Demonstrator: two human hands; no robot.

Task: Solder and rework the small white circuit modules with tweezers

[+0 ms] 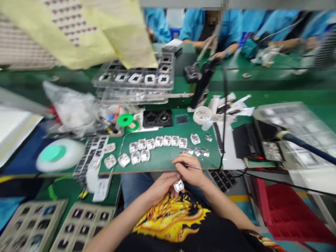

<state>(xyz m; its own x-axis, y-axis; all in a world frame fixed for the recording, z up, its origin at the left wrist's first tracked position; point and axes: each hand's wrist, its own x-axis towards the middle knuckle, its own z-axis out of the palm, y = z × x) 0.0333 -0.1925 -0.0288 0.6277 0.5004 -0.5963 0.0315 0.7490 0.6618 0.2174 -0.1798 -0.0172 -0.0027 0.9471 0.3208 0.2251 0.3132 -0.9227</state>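
Note:
My left hand (163,186) is closed on a small white square part (179,186), held over my lap just below the bench edge. Beside it, my right hand (191,170) is closed round a thin metal tool (193,167), whose shaft points to the right. The fingers of both hands nearly meet above the part. On the green bench (168,162) ahead lie a row of similar white parts (167,140) and several small metal pieces (197,151) near my right hand.
A green spool (125,120), a black fixture (157,118) and a round white tub (202,114) stand behind the parts. A bottle (60,155) is at left. A black cable (225,105) hangs at right. People in blue sit across.

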